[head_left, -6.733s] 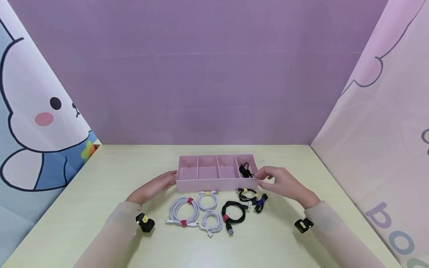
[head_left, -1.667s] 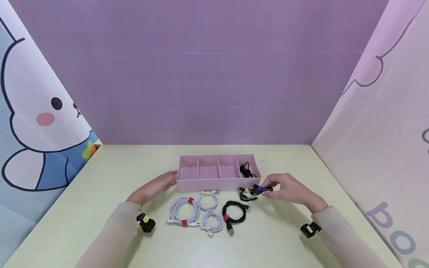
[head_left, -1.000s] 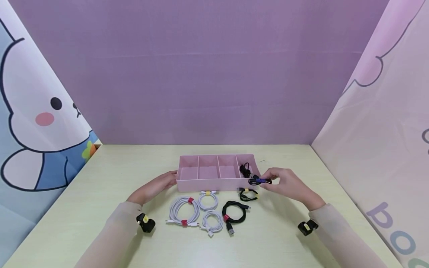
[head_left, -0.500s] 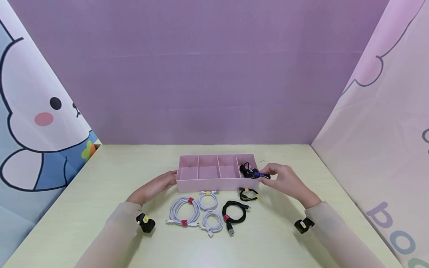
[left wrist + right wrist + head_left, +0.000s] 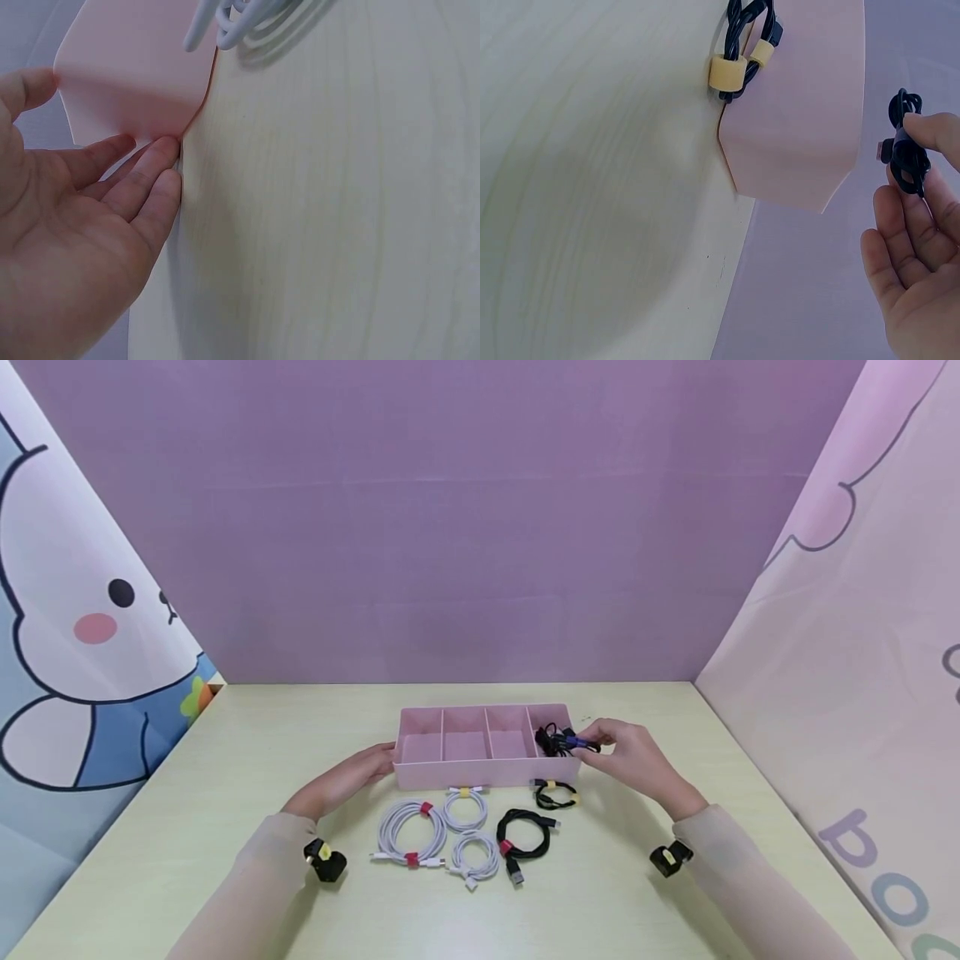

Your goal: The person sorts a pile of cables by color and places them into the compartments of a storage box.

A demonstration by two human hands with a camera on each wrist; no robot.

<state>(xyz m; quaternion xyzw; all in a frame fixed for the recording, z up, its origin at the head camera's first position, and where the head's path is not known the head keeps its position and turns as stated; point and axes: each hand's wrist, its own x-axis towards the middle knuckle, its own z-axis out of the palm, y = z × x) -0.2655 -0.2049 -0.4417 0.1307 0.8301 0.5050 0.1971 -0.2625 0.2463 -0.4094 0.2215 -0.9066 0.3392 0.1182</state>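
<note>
Loading is apparently proceeding: right of frame centre, right hand (image 5: 630, 757) is pinching purple-tied black cable (image 5: 584, 744) above rightmost compartment (image 5: 552, 715) of pink organizer (image 5: 483, 774); left hand (image 5: 347, 781), thumb and fingers apart, is touching organizer's left end. Next move is likely requiring lowering.

The cable (image 5: 909, 156) I pinch is black with a purple-blue tie (image 5: 573, 742), my box (image 5: 487, 774) pink. The large white coil (image 5: 386, 833) has red ties (image 5: 412, 859), one small white coil (image 5: 482, 811) a yellow tie (image 5: 464, 792), the large black coil (image 5: 521, 814) a red tie (image 5: 506, 846), the small black coil (image 5: 540, 796) yellow ties (image 5: 727, 73). My sleeves (image 5: 255, 868) are beige, the table (image 5: 420, 918) pale wood-grained yellow, the backdrop (image 5: 480, 527) purple, the left cloth (image 5: 82, 552) cartoon-printed in blue and white.
</note>
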